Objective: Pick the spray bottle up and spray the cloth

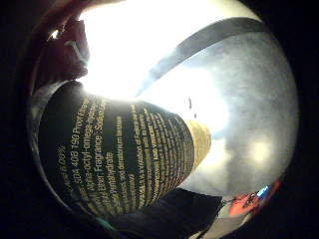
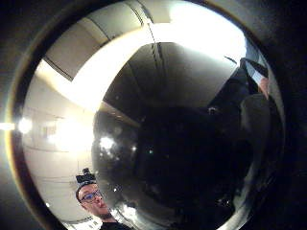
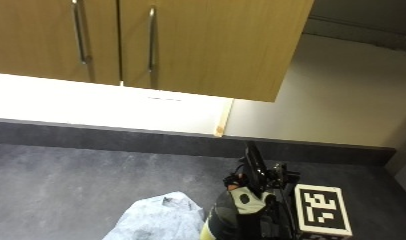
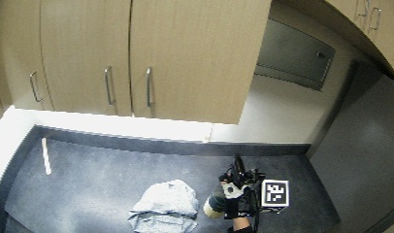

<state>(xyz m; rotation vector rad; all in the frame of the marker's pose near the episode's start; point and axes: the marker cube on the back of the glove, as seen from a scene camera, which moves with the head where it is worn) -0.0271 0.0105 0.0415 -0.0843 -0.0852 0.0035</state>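
Hand: the gloved right hand (image 3: pixel 251 202) is wrapped round the spray bottle (image 3: pixel 219 220), fingers curled about its dark body, which the little-finger palm view shows pressed close against the palm with its printed label (image 1: pixel 124 159) filling that view.
Why held so: the bottle seems lifted clear of the counter and tipped, its pale yellowish base (image 4: pixel 212 209) swung toward the cloth side; I judge this a carrying or aiming hold, with the nozzle end hidden behind the glove, so where the spray points cannot be told.
Cloth: a crumpled light blue cloth (image 3: pixel 160 220) lies on the counter just beside the hand, on its thumb-ward side, near the bottle's base but not clearly touching it.
Why it lies there: bunched and flat on the open worktop, it makes an easy target close to the bottle, needing only a short turn of the wrist.
Counter: the dark grey counter (image 3: pixel 70 185) stretches well beyond the cloth, away from the hand, with bare surface on that side.
Edges: a low dark upstand (image 3: pixel 123 140) runs along the back, ahead of the hand; wooden cupboards (image 3: pixel 190 40) hang above it, and a wall (image 4: pixel 371 160) closes in on the hand's outer side.
Room: I judge upward and cloth-ward movement free; the outer side is tighter.
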